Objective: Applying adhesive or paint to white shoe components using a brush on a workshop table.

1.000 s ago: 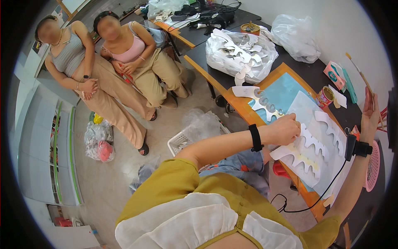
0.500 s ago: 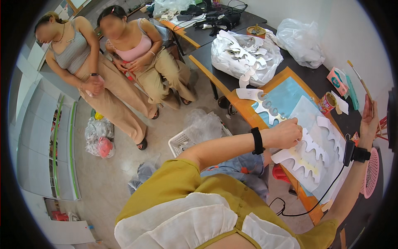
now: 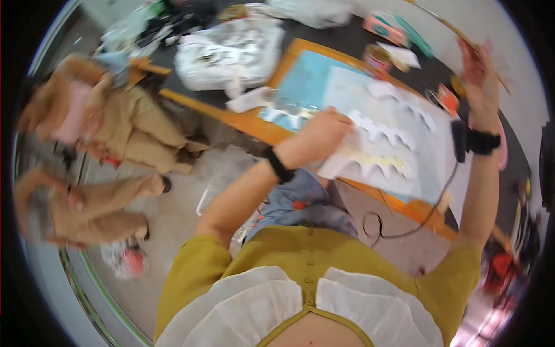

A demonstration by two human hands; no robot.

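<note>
My left hand (image 3: 330, 134), fingers curled together, is over the work board at the left end of a white scalloped strip (image 3: 381, 132). What its fingertips pinch, if anything, is hidden and blurred. Raised at the right, my right hand (image 3: 477, 65) is closed around a long thin paintbrush (image 3: 440, 21). Another scalloped strip (image 3: 370, 165) with yellowish smears lies on the near side, and one (image 3: 404, 105) lies farther back. To the left of my left hand rests a further strip (image 3: 289, 117), partly on a blue sheet (image 3: 309, 72).
An open can (image 3: 377, 58) stands behind the board, near a tissue pack (image 3: 384, 30) and a teal box (image 3: 415, 38). A plastic bag (image 3: 191, 69) full of white cut pieces sits at the back left. A cable (image 3: 425, 214) hangs from my right wrist device. Two people are at the left.
The whole view has turned, shifting the table left and the two people lower left. My right hand still holds the paintbrush; my left hand remains closed over the strips.
</note>
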